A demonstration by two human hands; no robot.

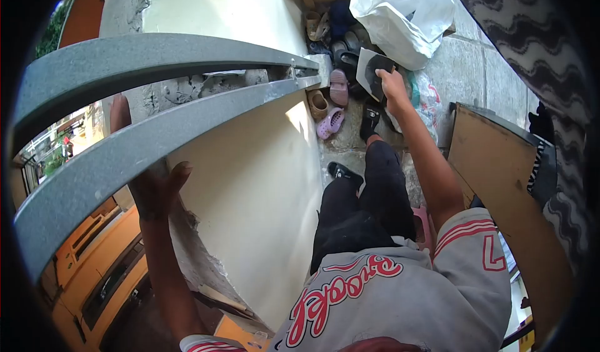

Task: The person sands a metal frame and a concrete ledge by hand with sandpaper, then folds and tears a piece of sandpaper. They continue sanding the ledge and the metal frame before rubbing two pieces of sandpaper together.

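At the left, my left hand point(155, 192) reaches under the lower bar of the grey metal railing point(119, 161). The bar covers part of the palm; a fingertip shows between the two bars and the thumb stands apart, stretched out. My right hand point(392, 84), arm extended forward over the walkway, is closed on a thin, stiff sheet point(370, 70), pale grey along one side and black on the other, resembling sandpaper. Thumb and fingers pinch its near right edge. Below and beyond the sheet lie several shoes, among them a mauve clog point(338, 88).
A cream wall point(250, 208) runs under the railing. Ahead sits a white plastic bag point(406, 20). Purple point(330, 123) and tan clogs point(317, 104) lie against the wall. A brown board point(500, 183) and patterned cloth point(531, 45) flank the right. Orange vehicles point(106, 258) stand below left.
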